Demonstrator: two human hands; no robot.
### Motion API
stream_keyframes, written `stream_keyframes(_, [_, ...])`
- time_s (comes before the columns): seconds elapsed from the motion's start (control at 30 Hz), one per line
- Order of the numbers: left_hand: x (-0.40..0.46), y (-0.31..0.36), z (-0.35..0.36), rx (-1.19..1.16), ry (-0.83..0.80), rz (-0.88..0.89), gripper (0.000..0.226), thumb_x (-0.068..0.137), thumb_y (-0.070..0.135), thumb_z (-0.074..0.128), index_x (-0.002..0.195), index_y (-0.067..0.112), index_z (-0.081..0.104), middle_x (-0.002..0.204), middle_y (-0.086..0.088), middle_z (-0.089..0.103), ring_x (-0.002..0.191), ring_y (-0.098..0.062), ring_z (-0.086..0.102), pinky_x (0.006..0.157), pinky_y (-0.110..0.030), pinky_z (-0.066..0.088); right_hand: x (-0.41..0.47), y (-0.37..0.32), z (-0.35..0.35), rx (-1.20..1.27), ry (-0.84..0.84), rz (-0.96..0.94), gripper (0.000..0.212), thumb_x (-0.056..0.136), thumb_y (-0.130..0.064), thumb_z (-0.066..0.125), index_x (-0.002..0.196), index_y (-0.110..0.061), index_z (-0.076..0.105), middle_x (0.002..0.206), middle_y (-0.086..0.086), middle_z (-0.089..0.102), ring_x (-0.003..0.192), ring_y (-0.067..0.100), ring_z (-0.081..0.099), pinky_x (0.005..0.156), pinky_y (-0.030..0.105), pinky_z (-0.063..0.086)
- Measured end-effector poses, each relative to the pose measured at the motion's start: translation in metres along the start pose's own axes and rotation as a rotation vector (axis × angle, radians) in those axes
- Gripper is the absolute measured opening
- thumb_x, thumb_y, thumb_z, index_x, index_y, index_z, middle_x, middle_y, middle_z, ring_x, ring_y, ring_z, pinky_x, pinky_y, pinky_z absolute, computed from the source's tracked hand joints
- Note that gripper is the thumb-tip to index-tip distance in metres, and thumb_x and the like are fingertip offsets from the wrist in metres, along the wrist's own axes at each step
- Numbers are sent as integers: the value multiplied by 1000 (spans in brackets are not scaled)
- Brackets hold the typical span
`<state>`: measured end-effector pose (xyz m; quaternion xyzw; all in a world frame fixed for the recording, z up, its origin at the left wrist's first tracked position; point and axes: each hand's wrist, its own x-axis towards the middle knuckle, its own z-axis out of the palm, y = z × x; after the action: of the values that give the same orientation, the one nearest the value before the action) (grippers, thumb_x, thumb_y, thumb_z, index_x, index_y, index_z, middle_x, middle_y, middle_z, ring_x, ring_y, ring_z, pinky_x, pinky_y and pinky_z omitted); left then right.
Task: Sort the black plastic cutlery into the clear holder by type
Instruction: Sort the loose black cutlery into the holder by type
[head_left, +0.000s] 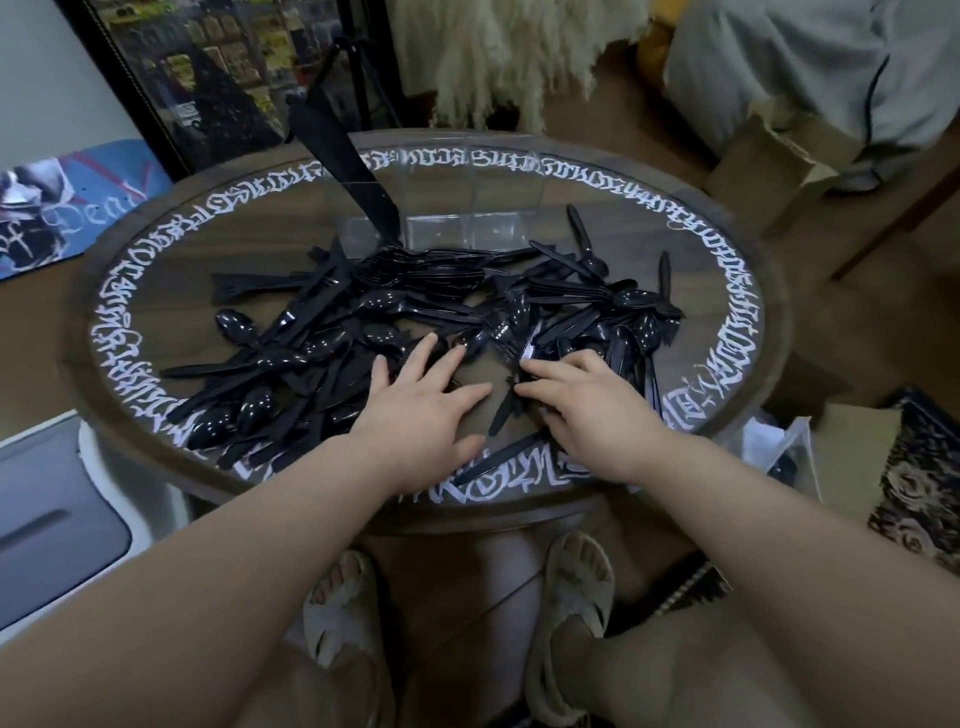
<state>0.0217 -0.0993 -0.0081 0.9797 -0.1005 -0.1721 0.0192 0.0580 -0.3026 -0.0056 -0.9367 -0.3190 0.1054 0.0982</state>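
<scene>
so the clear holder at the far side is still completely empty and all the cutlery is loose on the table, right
Not quite. The head view shows the clear holder already has a stack of black pieces standing in its left compartment; its other compartments look empty. The remaining cutlery lies loose on the table.

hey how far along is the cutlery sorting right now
Early. The clear holder has black pieces standing only in its left compartment. The left hand lies spread on the table; the right hand fingers a piece by the pile. Nearly all cutlery remains loose.
</scene>
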Motion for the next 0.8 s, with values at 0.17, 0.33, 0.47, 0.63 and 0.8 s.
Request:
stream_keyframes(0.17, [3, 3, 0, -32, 28, -11, 57, 94, 56, 38, 147, 40, 24, 160, 7, -3, 145, -22, -19, 113, -61, -2, -3, 17, -5, 12, 35, 98, 42, 95, -15, 49, 136, -23, 52, 151, -8, 36, 127, 23, 33, 108, 29, 26])
stream_keyframes(0.33, [9, 20, 2, -56, 134, 89, 57, 95, 54, 38, 147, 44, 18, 160, 6, 1, 146, -19, -14, 115, -58, 2, -1, 21, -4, 128, 92, 176, 44, 92, -12, 53, 136, -17, 52, 147, -2, 39, 131, 20, 41, 108, 29, 33])
stream_keyframes(0.47, [14, 30, 3, -5, 58, 97, 57, 95, 58, 31, 148, 45, 11, 160, 6, -4, 145, -20, -18, 113, -63, -3, 5, 17, 1, 68, 107, 130, 37, 93, -14, 52, 129, -16, 59, 141, -1, 48, 124, 24, 40, 106, 32, 34])
stream_keyframes(0.63, [20, 4, -5, -99, 204, -161, 64, 94, 61, 24, 150, 32, 15, 161, 4, 4, 147, -18, -8, 113, -61, 0, 21, 2, 0, 51, 278, 85, 34, 89, -16, 56, 122, -16, 65, 134, -4, 56, 116, 28, 41, 97, 45, 43])
stream_keyframes(0.8, [9, -13, -1, -91, 135, -152, 55, 96, 55, 31, 147, 36, 25, 159, 5, 13, 147, -18, -4, 112, -64, 1, 44, -18, -2, 16, 167, 99, 47, 95, -25, 43, 142, -27, 42, 153, -10, 31, 131, 25, 24, 105, 44, 28])
